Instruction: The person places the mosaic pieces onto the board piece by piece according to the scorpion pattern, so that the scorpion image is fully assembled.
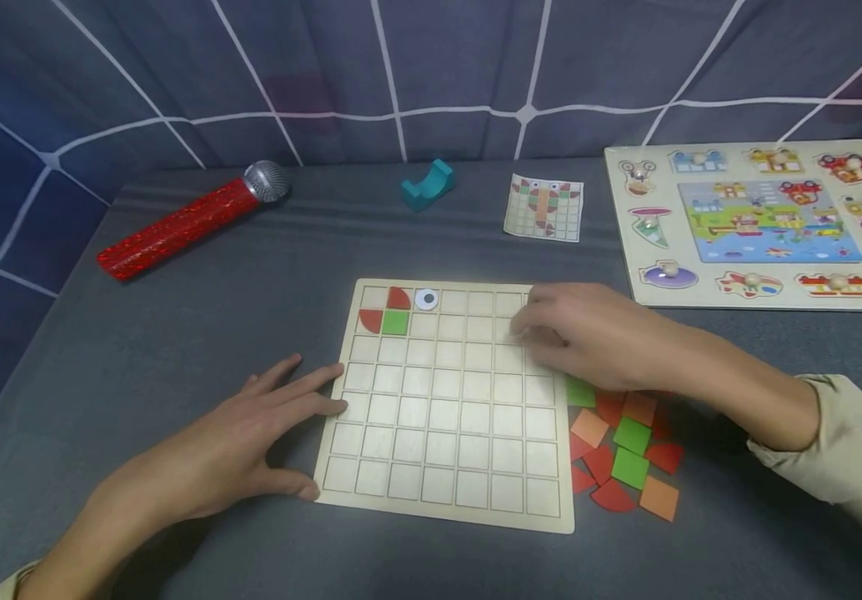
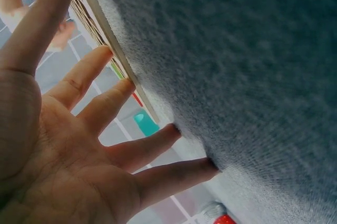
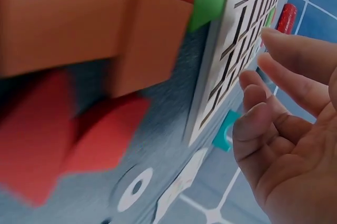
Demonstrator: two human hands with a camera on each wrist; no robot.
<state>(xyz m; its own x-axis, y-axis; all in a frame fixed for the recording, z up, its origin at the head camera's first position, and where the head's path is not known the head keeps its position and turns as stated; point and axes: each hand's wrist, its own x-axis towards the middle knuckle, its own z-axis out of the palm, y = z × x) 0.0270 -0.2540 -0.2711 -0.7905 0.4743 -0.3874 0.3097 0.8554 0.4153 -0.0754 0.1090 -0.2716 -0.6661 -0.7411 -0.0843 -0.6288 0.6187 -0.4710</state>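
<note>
A square wooden grid board (image 1: pixel 449 408) lies on the table. In its top left corner sit two red quarter-circle tiles (image 1: pixel 398 297), a green square tile (image 1: pixel 396 322) and a round eye piece (image 1: pixel 426 299). My left hand (image 1: pixel 239 442) is spread beside the board, with thumb and some fingertips at its left edge. Over the board's upper right side hovers my right hand (image 1: pixel 588 329), slightly blurred. Its fingers (image 3: pixel 250 129) are loosely bent with nothing between them. Another eye piece (image 3: pixel 135 189) lies on the table off the board's corner, hidden in the head view.
Loose red, green and orange tiles (image 1: pixel 632 464) lie right of the board. Behind it are a small pattern card (image 1: pixel 543 223) and a teal curved block (image 1: pixel 428 185). A red microphone (image 1: pixel 191 222) lies back left; a knobbed picture puzzle (image 1: pixel 649 283) lies back right.
</note>
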